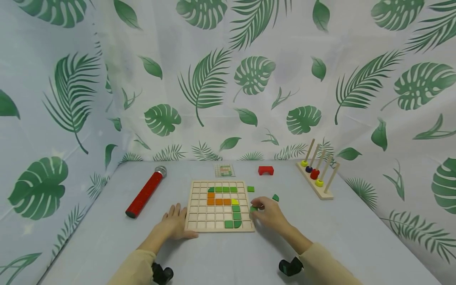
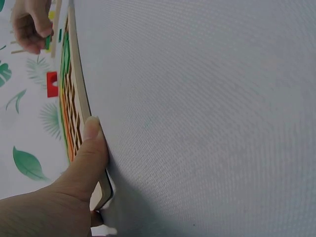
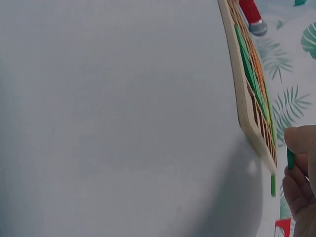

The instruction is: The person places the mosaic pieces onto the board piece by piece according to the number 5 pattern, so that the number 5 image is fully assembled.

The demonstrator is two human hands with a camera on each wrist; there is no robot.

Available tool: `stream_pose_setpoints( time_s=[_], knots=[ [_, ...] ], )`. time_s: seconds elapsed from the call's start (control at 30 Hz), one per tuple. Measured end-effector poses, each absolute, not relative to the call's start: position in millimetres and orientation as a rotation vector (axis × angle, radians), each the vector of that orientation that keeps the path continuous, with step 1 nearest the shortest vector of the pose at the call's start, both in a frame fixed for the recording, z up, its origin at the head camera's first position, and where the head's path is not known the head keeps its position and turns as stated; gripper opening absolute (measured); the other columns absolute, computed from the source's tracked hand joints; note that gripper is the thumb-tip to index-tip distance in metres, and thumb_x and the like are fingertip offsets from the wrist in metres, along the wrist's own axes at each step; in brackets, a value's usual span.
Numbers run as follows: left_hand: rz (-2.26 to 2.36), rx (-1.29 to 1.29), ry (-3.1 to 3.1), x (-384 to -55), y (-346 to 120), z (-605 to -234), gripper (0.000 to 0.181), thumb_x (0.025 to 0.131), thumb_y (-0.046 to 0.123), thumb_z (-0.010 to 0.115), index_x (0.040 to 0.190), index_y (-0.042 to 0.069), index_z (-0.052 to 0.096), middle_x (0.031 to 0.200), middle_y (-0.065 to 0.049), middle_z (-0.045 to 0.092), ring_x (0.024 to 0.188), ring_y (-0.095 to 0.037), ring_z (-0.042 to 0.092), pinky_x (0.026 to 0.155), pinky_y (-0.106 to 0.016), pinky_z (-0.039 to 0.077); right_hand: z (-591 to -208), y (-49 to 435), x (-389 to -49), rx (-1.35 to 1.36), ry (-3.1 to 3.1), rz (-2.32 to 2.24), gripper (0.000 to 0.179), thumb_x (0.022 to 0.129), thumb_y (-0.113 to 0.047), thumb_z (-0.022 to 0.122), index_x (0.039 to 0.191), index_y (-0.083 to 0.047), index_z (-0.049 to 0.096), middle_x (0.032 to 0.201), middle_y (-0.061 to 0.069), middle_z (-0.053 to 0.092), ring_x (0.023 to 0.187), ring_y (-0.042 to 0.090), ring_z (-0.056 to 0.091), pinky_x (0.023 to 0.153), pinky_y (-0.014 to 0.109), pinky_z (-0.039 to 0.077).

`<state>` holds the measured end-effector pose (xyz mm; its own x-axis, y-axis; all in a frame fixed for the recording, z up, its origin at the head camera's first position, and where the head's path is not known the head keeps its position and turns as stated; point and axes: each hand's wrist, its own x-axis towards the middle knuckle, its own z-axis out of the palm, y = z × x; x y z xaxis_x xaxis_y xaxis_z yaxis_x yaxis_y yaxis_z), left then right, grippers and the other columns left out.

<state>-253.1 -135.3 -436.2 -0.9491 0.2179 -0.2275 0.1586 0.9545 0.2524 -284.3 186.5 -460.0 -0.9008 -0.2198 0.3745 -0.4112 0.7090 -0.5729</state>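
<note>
A wooden grid board (image 1: 204, 227) lies on the table, with green, orange and yellow tiles in some of its cells. My left hand (image 1: 173, 223) rests at the board's near left corner. Its thumb (image 2: 91, 143) lies along the front edge, and its straight fingers reach up the left side. Just off the board's right edge, my right hand (image 1: 269, 213) pinches a small green tile (image 3: 290, 159) between thumb and fingers, above the table. A green square tile (image 1: 251, 189) lies by the board's upper right, and a dark green rounded tile (image 1: 276, 197) lies beyond the right hand.
Behind the board lies a small pattern card (image 1: 224, 170), with a red arch block (image 1: 265, 170) to its right. A red microphone (image 1: 146, 192) lies at left. At right stands a peg rack (image 1: 325, 195) with several coloured beads. Leaf-printed cloth (image 1: 221, 134) walls the table's back and sides.
</note>
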Motion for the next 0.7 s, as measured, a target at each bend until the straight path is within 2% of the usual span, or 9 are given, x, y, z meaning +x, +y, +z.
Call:
stream_pose_setpoints(
  time_s=[0.23, 0.5, 0.7],
  knots=[
    [0.351, 0.275, 2.848, -254.1, -135.9, -438.0, 0.097, 0.076, 0.054, 0.071, 0.141, -0.008, 0.032, 0.147, -0.033, 0.021, 0.136, -0.049, 0.016, 0.106, -0.061, 0.019, -461.8, 159.5, -283.9, 0.62, -2.621, 1.041, 0.026, 0.077, 0.0, 0.074, 0.102, -0.004, 0.065, 0.093, 0.003, 0.064, 0.086, 0.016, 0.06, 0.077, 0.031, 0.052],
    [0.359, 0.267, 2.836, -256.7, -135.8, -439.2, 0.098, 0.077, 0.054, 0.071, 0.141, -0.008, 0.032, 0.148, -0.032, 0.02, 0.137, -0.048, 0.014, 0.107, -0.06, 0.018, -463.7, 134.3, -278.6, 0.821, -2.628, 1.026, 0.026, 0.08, -0.004, 0.073, 0.104, -0.001, 0.063, 0.097, 0.004, 0.064, 0.087, 0.013, 0.06, 0.078, 0.029, 0.052],
    [0.357, 0.263, 2.845, -255.6, -136.9, -439.4, 0.098, 0.076, 0.054, 0.071, 0.141, -0.008, 0.032, 0.147, -0.033, 0.02, 0.136, -0.049, 0.015, 0.106, -0.061, 0.018, -468.6, 118.7, -276.3, 0.909, -2.647, 1.016, 0.026, 0.081, -0.007, 0.073, 0.105, -0.003, 0.064, 0.097, 0.001, 0.063, 0.086, 0.011, 0.058, 0.077, 0.026, 0.051]
  ],
)
